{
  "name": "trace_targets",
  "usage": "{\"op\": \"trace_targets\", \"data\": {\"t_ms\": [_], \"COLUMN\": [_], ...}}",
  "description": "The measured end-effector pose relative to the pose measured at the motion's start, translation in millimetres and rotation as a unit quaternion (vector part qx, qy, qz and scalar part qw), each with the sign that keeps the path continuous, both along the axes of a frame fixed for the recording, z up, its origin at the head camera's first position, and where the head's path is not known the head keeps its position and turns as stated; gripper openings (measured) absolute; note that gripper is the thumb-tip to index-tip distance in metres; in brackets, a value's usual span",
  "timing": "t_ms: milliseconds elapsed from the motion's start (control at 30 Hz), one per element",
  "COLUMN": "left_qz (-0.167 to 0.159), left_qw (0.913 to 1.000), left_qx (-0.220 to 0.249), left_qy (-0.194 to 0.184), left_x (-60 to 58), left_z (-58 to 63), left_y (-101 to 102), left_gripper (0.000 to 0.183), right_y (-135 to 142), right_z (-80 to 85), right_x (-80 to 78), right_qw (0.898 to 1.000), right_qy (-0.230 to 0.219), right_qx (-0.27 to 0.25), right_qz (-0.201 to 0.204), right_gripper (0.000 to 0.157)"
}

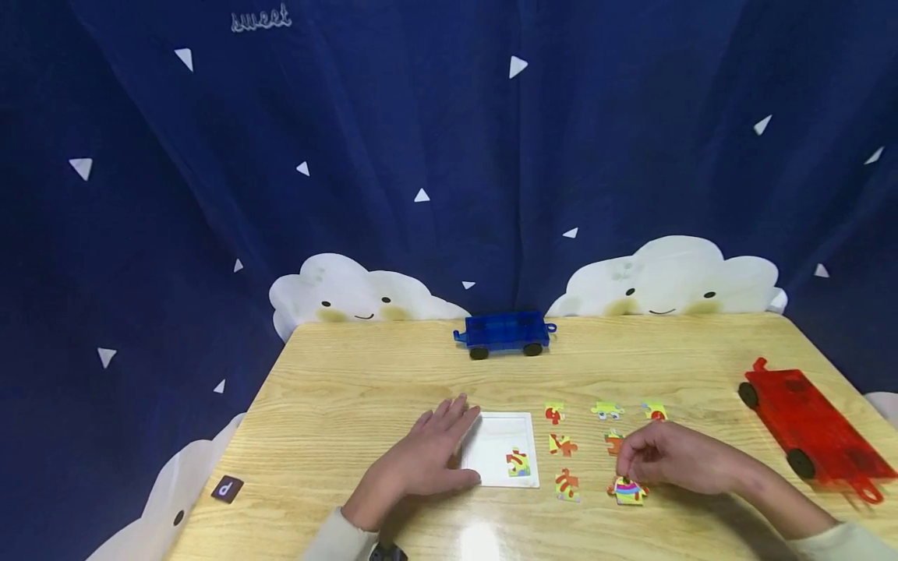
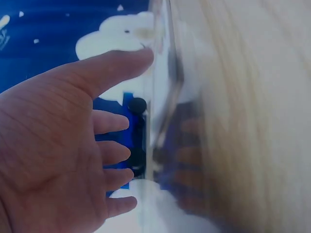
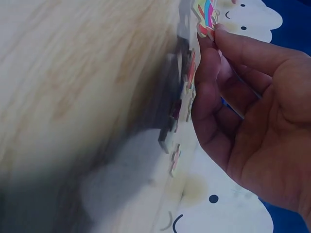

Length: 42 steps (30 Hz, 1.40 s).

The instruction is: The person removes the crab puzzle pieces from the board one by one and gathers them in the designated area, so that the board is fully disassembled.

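Note:
In the head view my right hand pinches a rainbow-striped puzzle piece between thumb and fingertips. The right wrist view shows the same puzzle piece tilted at the thumb tip. My left hand rests at the left edge of the white square tray, its fingers stretched out and the thumb near the tray's front corner. One red and yellow puzzle piece lies in the tray's lower right corner. In the left wrist view the left hand shows spread fingers and an empty palm.
Several loose puzzle pieces lie right of the tray, among them one with eyes and a red-striped one. A blue toy wagon stands at the back, a red one at the right. A dark letter tile lies far left.

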<state>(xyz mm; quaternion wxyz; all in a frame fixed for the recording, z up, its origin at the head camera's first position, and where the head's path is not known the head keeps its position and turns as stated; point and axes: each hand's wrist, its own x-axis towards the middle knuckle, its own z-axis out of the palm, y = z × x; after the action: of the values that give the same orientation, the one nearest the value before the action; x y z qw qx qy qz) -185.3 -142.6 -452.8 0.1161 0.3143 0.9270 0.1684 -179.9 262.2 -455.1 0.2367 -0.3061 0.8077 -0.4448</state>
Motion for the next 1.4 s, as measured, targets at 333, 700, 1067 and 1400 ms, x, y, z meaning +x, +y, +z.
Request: {"op": "trace_targets", "data": {"t_ms": [333,700,1067,1400], "left_qz": [0.018,0.026,0.026,0.030], "left_qw": [0.9981,0.9963,0.9958,0.9951], "left_qx": [-0.009,0.010,0.018,0.021], "left_qy": [-0.059,-0.081,-0.085,-0.091], "left_x": [-10.9,-12.7,-12.9,-12.9], "left_z": [-11.4,-18.0,-19.0,-19.6], "left_y": [-6,-9,-9,-10], "left_gripper": [0.098,0.097,0.097,0.097], "right_y": [3,10,6,-11], "right_z": [-5.7,-11.9,-2.8,10.9], "right_x": [4.4,11.0,15.1,9.1], "right_qw": [0.999,0.999,0.991,0.981], "right_qy": [0.033,0.034,0.084,0.140], "right_qx": [0.001,-0.004,0.061,0.069], "right_qz": [-0.004,-0.032,-0.082,-0.114], "right_gripper": [0.013,0.012,0.007,0.005]}}
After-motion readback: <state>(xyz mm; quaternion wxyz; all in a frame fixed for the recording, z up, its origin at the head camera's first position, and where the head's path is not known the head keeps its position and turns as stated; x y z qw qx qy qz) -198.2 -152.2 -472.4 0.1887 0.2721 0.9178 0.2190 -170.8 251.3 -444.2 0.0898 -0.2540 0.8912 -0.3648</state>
